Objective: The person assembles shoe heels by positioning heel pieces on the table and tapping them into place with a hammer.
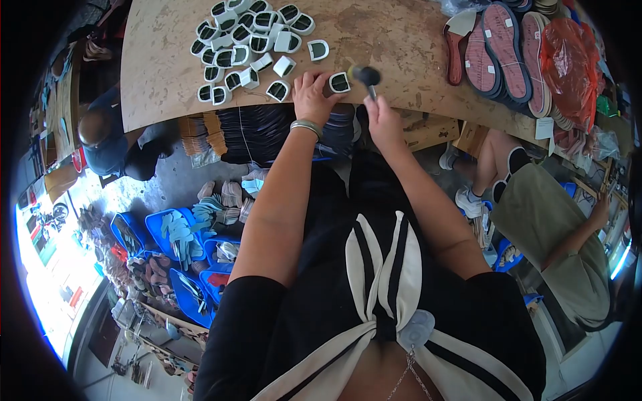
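On the wooden table (401, 33), near its front edge, my left hand (311, 99) rests with fingers apart, its thumb and a finger against a white heel-shaped piece with a dark inside (340, 83). My right hand (386, 125) is closed round the handle of a small hammer (366, 75), whose dark, blurred head is just right of that piece. Single white pieces lie close by, one (278, 90) left of my left hand and another (318, 49) behind it. Several more form a pile (247, 37) at the back left.
Stacked soles (501, 50), a wide-bladed knife (455, 57) and a red plastic bag (568, 60) occupy the table's right end. Dark bundled strips (257, 134) sit beneath the front edge. Blue bins (175, 234) stand lower left. A seated person (555, 227) is at right, another person (114, 144) at left.
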A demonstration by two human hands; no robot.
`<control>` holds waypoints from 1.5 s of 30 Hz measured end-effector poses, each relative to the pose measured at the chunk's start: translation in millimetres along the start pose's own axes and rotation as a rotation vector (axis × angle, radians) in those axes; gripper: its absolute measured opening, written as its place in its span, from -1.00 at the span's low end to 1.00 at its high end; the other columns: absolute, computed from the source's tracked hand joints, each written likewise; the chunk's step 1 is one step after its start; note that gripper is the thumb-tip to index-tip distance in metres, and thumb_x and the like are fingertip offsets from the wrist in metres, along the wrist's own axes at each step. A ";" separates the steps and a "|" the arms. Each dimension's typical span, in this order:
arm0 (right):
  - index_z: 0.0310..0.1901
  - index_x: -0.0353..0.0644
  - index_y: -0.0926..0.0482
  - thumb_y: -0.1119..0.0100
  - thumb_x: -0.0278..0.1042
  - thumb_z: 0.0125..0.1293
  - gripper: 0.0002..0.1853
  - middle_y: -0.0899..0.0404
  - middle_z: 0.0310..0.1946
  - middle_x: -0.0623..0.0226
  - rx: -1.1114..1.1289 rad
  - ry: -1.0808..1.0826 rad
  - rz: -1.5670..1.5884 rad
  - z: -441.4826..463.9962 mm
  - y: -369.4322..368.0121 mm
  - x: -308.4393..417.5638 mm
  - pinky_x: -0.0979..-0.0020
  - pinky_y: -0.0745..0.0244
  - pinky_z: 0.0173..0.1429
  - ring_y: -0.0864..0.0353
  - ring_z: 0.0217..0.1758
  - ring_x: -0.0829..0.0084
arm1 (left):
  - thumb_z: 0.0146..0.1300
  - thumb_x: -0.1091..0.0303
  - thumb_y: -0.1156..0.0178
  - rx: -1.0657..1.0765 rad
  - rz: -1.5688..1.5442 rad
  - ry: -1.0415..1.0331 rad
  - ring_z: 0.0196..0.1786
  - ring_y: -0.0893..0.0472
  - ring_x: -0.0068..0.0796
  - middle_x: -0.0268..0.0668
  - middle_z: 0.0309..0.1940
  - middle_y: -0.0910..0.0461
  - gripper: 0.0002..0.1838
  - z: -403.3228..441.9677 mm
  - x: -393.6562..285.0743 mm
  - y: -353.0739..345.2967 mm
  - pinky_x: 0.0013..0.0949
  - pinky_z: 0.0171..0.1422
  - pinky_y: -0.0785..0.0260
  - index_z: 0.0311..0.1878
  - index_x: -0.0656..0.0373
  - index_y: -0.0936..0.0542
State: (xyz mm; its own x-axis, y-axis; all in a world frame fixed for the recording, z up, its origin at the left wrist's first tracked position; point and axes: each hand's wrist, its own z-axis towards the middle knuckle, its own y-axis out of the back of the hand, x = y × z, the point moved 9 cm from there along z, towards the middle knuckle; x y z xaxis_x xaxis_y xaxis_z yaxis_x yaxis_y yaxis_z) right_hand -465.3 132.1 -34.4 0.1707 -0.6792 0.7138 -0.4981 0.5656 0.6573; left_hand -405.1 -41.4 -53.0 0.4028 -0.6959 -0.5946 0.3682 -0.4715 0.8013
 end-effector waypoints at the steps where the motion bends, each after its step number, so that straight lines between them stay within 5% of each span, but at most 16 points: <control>1: -0.20 -0.17 -0.46 0.04 0.03 0.50 -0.62 -0.57 -0.49 -0.06 0.051 0.012 -0.071 2.1 -9.6 -9.2 -0.09 -0.40 -0.28 -0.58 -0.34 -0.16 | -0.13 0.14 -0.54 0.002 0.008 -0.001 0.11 -0.45 -0.17 -0.37 0.01 -0.53 -0.47 0.9 -0.1 0.6 -0.15 0.24 -0.34 0.00 -0.07 -0.67; 5: -0.22 -0.18 -0.45 0.02 0.03 0.48 -0.62 -0.57 -0.51 -0.06 0.070 -0.019 0.005 4.3 -0.1 -2.0 -0.10 -0.39 -0.30 -0.58 -0.37 -0.17 | -0.14 0.13 -0.54 0.006 0.002 0.001 0.11 -0.45 -0.17 -0.38 0.01 -0.53 -0.47 -1.9 2.3 -2.4 -0.15 0.25 -0.33 0.01 -0.08 -0.67; 8: -0.24 -0.18 -0.45 0.01 0.02 0.49 -0.62 -0.58 -0.51 -0.03 -0.160 0.147 0.114 -13.3 13.8 6.7 -0.09 -0.39 -0.32 -0.59 -0.38 -0.15 | -0.13 0.13 -0.53 0.014 0.007 0.014 0.12 -0.44 -0.17 -0.39 0.01 -0.53 -0.46 0.8 2.0 -1.8 -0.15 0.26 -0.33 0.01 -0.09 -0.67; 11: -0.25 -0.16 -0.46 0.01 0.00 0.49 -0.64 -0.58 -0.52 0.00 0.092 0.054 -0.231 -2.8 -12.0 -15.3 -0.05 -0.41 -0.35 -0.59 -0.41 -0.12 | -0.13 0.13 -0.53 0.017 0.031 0.012 0.12 -0.44 -0.17 -0.38 0.02 -0.53 -0.46 2.0 1.1 -1.3 -0.14 0.26 -0.32 0.01 -0.08 -0.67; 17: -0.29 -0.17 -0.43 0.00 0.01 0.48 -0.63 -0.57 -0.55 0.02 -0.037 0.237 0.041 -12.9 16.2 33.4 -0.04 -0.41 -0.37 -0.59 -0.42 -0.12 | -0.12 0.13 -0.53 0.014 0.027 0.006 0.14 -0.43 -0.18 -0.38 0.03 -0.52 -0.45 -2.6 0.8 -0.7 -0.15 0.27 -0.31 0.02 -0.04 -0.67; 20: -0.30 -0.17 -0.43 -0.02 0.00 0.47 -0.63 -0.56 -0.56 0.02 0.115 0.144 -0.283 -3.4 -15.1 -8.3 -0.03 -0.41 -0.38 -0.60 -0.42 -0.09 | -0.12 0.12 -0.53 0.011 0.048 -0.009 0.14 -0.43 -0.17 -0.37 0.03 -0.52 -0.45 3.7 -1.3 0.1 -0.14 0.27 -0.31 0.02 -0.02 -0.66; 26: -0.27 -0.18 -0.47 -0.03 0.01 0.46 -0.63 -0.57 -0.55 0.00 0.012 0.175 0.006 2.3 11.2 34.3 0.00 -0.42 -0.38 -0.59 -0.42 -0.12 | -0.12 0.11 -0.52 -0.001 0.024 -0.022 0.13 -0.43 -0.14 -0.35 0.04 -0.51 -0.45 0.1 -2.4 1.5 -0.13 0.25 -0.32 0.01 0.01 -0.66; 29: -0.28 -0.20 -0.49 -0.02 0.04 0.46 -0.60 -0.59 -0.50 0.00 0.052 0.280 -0.125 8.3 -15.8 24.0 -0.02 -0.42 -0.33 -0.58 -0.39 -0.16 | -0.13 0.12 -0.52 -0.002 0.065 -0.024 0.11 -0.44 -0.12 -0.33 0.04 -0.51 -0.45 -0.4 1.9 -2.3 -0.12 0.24 -0.33 0.00 0.02 -0.67; 33: -0.19 -0.23 -0.55 -0.02 0.08 0.44 -0.56 -0.62 -0.40 -0.04 0.175 -0.076 0.155 28.8 -23.6 -19.2 0.00 -0.45 -0.20 -0.59 -0.29 -0.17 | -0.12 0.19 -0.51 0.010 0.027 0.001 0.12 -0.43 -0.13 -0.32 0.03 -0.50 -0.47 1.0 -1.9 1.7 -0.12 0.23 -0.33 0.01 0.01 -0.66; 38: -0.17 -0.17 -0.58 -0.05 0.06 0.48 -0.59 -0.26 -0.68 0.57 0.145 -0.330 0.674 68.6 6.4 -59.6 0.51 -0.16 -0.63 -0.22 -0.70 0.68 | -0.13 0.22 -0.55 -0.006 -0.118 -0.090 0.13 -0.44 -0.09 -0.25 0.02 -0.50 -0.41 8.1 -25.2 32.3 -0.08 0.25 -0.32 0.04 0.06 -0.62; 42: -0.13 -0.19 -0.54 -0.01 0.03 0.50 -0.61 -0.24 -0.71 0.59 0.219 -0.338 0.783 113.3 27.1 -83.1 0.55 -0.07 -0.69 -0.15 -0.76 0.70 | -0.10 0.20 -0.56 -0.286 -0.052 -0.012 0.16 -0.45 -0.02 -0.10 0.06 -0.50 -0.38 47.5 1.7 110.9 -0.06 0.27 -0.30 0.05 0.16 -0.56; 45: -0.13 -0.22 -0.52 -0.01 0.03 0.51 -0.60 -0.24 -0.72 0.57 0.255 -0.333 0.833 125.5 30.8 -94.8 0.55 -0.11 -0.69 -0.17 -0.78 0.70 | 0.00 0.02 -0.47 -0.180 0.370 0.122 0.29 -0.34 0.06 -0.06 0.25 -0.39 -0.25 88.5 25.9 130.9 0.03 0.36 -0.20 0.22 0.22 -0.49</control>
State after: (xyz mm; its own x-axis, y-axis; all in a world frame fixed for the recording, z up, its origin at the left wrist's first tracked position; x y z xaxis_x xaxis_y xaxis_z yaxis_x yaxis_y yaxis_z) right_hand -603.6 155.2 -112.2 -0.5587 -0.2225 0.7990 -0.5287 0.8378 -0.1364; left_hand -420.6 -169.1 42.4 0.6273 -0.7262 -0.2812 0.3159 -0.0928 0.9443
